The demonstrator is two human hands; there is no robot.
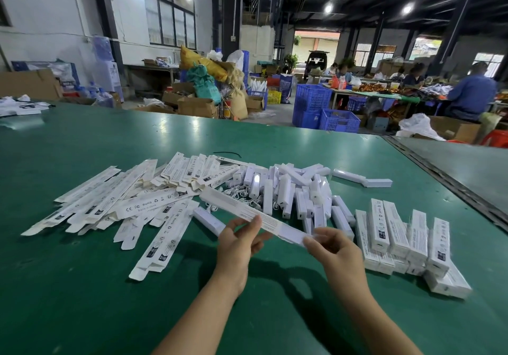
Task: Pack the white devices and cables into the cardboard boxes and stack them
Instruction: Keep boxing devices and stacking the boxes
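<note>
Both hands hold one long white cardboard box (236, 208) above the green table (82, 286). My left hand (238, 240) pinches its middle, and my right hand (331, 247) grips its near end, where a white device (291, 232) sticks out. A spread of flat unfolded boxes (115, 203) lies to the left. A heap of white devices (291, 190) sits in the middle, with white cables (236, 192) partly hidden beneath them. Packed boxes (404, 233) are stacked at the right.
Two more white devices (362, 179) lie apart at the back right. A black band (226, 153) lies beyond the heap. A table seam (445, 179) runs along the right. Blue crates (324, 113), cartons and seated people fill the hall behind.
</note>
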